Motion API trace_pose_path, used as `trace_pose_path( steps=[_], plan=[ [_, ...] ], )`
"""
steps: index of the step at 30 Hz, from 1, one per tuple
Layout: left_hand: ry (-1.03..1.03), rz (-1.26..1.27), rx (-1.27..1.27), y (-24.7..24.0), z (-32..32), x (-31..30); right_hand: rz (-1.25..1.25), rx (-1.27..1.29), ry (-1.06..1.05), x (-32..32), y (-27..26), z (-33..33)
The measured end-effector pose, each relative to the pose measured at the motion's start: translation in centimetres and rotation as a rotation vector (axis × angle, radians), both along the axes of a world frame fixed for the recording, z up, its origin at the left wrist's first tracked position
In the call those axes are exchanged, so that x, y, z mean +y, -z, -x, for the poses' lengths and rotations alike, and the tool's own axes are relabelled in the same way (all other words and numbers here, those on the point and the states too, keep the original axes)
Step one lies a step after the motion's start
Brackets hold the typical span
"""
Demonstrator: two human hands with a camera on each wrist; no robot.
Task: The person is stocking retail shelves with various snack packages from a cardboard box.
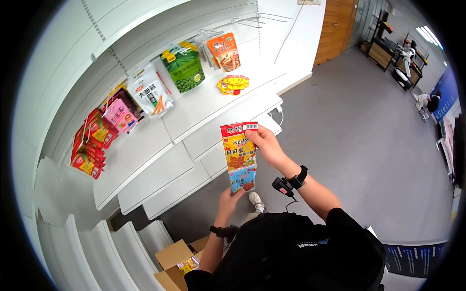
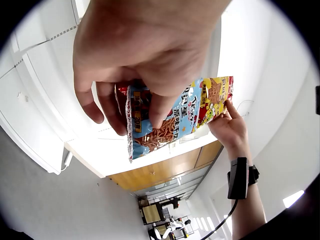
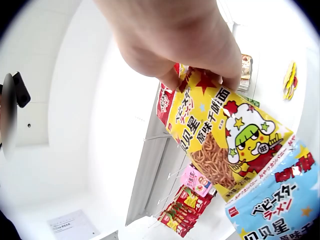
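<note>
A joined strip of snack packets, a yellow packet [image 1: 240, 153] above a blue packet [image 1: 242, 178], hangs between the two hands. The right hand [image 1: 264, 145] pinches its red header at the upper right. At the bottom, the left hand [image 1: 229, 200] grips the blue end. Seen from the left wrist, the thumb of the left hand [image 2: 145, 60] lies over the blue packet [image 2: 172, 120]. In the right wrist view, the right hand [image 3: 185, 45] holds the top of the yellow packet [image 3: 220, 135].
A white shelf [image 1: 145, 150] behind holds red packets [image 1: 90, 140], a pink packet [image 1: 121, 115], a white bag [image 1: 149, 92], a green bag [image 1: 183, 67], orange pouches [image 1: 224, 52] and a flat yellow packet pile [image 1: 233, 84]. An open cardboard box [image 1: 174, 254] stands at the lower left.
</note>
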State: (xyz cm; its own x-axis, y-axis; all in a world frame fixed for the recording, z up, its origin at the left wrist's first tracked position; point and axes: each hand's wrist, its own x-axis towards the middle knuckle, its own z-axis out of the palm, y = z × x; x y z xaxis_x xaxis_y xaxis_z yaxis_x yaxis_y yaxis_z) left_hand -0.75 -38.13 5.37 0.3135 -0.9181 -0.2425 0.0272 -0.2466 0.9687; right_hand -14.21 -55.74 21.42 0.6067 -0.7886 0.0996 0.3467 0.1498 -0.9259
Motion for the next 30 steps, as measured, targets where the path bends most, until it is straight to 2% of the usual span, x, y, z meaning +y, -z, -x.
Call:
trace_pose_path(
  steps=[5,8,13,23,26,30],
  plan=[
    [0.051,0.058,0.034,1.2,-1.0,-6.5,0.014,0.042,0.136,-5.1,0.3,0.1],
    [0.067,0.111,0.031,0.7,-1.8,-10.3,0.017,0.020,0.142,-8.6,0.2,-0.5],
    [0.119,0.065,0.048,2.2,-4.2,-16.6,0.040,0.005,0.215,-14.0,0.2,-1.9],
    [0.242,0.051,0.010,1.5,-5.3,-24.9,-0.030,-0.010,0.292,-21.9,-0.5,-1.4],
    [0.240,0.009,0.002,2.1,-5.2,-27.2,-0.045,-0.033,0.282,-24.2,-0.8,-1.2],
    [0.187,0.073,-0.009,0.9,-4.3,-30.3,-0.061,-0.050,0.284,-28.5,-0.7,-0.8]
  ],
)
